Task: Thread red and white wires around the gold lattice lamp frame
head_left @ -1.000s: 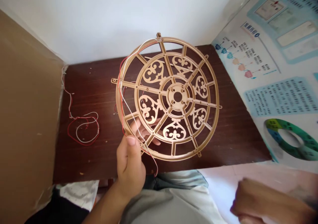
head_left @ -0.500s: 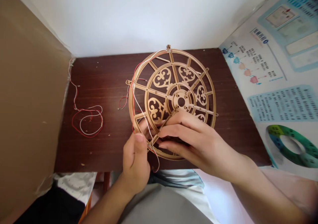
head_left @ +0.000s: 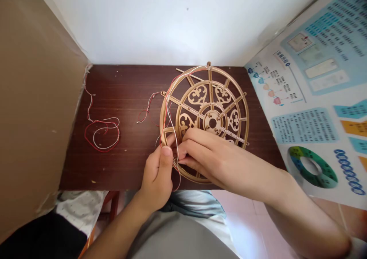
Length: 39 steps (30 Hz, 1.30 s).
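A round gold openwork frame point(head_left: 213, 115), with spokes, a central hub and scroll ornaments, is tilted up over the dark table. My left hand point(head_left: 157, 175) is closed on its near left rim, thumb on top and fingers behind. My right hand point(head_left: 212, 155) reaches across the frame, its fingertips pinched together just inside that rim, beside my left thumb. Red and white wires point(head_left: 169, 115) run along the left rim from the top and pass by the right fingertips, ending in a loop below. What the right fingertips pinch is hidden.
A loose coil of red and white wire point(head_left: 102, 136) lies on the dark brown table point(head_left: 134, 152) at left. A shorter wire loop point(head_left: 143, 113) sticks out left of the frame. A cardboard panel point(head_left: 37, 98) stands left, a white wall behind, a printed poster point(head_left: 304, 125) right.
My right hand has moved left along the frame to the rim, its fingers now bunched close to my left thumb. The frame sits slightly further right in view; my left hand keeps its hold.
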Motion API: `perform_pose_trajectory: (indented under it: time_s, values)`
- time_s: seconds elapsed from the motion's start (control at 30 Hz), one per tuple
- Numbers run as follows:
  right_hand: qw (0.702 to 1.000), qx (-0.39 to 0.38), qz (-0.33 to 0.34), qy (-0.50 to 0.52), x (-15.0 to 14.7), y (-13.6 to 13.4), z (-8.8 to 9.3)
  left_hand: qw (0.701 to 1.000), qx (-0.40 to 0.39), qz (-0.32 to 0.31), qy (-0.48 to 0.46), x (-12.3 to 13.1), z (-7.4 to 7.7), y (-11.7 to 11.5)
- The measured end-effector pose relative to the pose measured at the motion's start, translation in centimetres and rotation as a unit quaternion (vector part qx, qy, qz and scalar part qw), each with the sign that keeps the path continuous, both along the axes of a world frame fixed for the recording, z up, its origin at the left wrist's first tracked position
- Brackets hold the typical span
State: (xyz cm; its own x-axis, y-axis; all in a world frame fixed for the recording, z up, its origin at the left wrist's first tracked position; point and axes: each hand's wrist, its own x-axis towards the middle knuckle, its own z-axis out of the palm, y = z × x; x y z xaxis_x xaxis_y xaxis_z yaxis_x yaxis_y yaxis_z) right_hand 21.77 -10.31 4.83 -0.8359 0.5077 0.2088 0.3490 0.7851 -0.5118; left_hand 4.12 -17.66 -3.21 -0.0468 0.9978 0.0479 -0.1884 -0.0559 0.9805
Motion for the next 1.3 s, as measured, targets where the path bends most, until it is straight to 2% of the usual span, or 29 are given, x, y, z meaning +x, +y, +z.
perform_pose_trajectory:
  time_s: [0.27, 0.47, 0.63, 0.7, 0.77, 0.87, 0.93, 0.97, 1.0, 1.13, 1.2, 1.3]
  values:
    - [0.999, -0.041, -0.013, 0.02, 0.7, -0.5, 0.2, 0.999, 0.01, -0.021, 0.04, 0.0, 1.0, 0.2]
    - [0.995, -0.041, -0.093, 0.025, 1.4, -1.9, -0.6, 0.999, -0.009, -0.03, 0.026, -0.1, 0.8, 0.0]
    - [0.979, -0.061, -0.155, 0.119, 2.3, -2.9, -1.5, 0.998, -0.033, -0.029, -0.035, 0.0, -0.1, -0.4]
    - [0.962, -0.08, -0.192, 0.177, 2.6, -3.6, -1.8, 0.998, -0.03, -0.023, -0.041, 0.1, -0.2, -0.6]
    - [0.934, -0.144, -0.212, 0.249, 2.7, -4.4, -2.0, 0.999, -0.027, -0.015, -0.042, 0.1, -0.2, -0.6]
    - [0.874, -0.271, -0.195, 0.354, 2.4, -5.5, -2.3, 0.998, -0.034, -0.01, -0.044, 0.3, -0.1, -0.6]
    - [0.845, -0.312, -0.192, 0.391, 2.1, -5.9, -2.6, 0.998, -0.041, -0.015, -0.053, 0.3, 0.0, -0.5]
    - [0.843, -0.308, -0.198, 0.395, 2.0, -6.0, -2.7, 0.997, -0.045, -0.018, -0.06, 0.4, 0.1, -0.4]
    - [0.853, -0.289, -0.205, 0.383, 2.0, -5.9, -2.8, 0.996, -0.048, -0.021, -0.065, 0.4, 0.2, -0.4]
    - [0.937, -0.102, -0.232, 0.24, 2.2, -5.1, -3.4, 0.996, -0.051, -0.023, -0.064, 0.4, 0.3, -0.5]
    - [0.952, -0.022, -0.239, 0.188, 2.2, -4.7, -3.5, 0.996, -0.049, -0.029, -0.065, 0.3, 0.3, -0.5]
    - [0.958, 0.043, -0.233, 0.163, 2.0, -4.3, -3.3, 0.997, -0.042, -0.029, -0.058, 0.3, 0.2, -0.5]
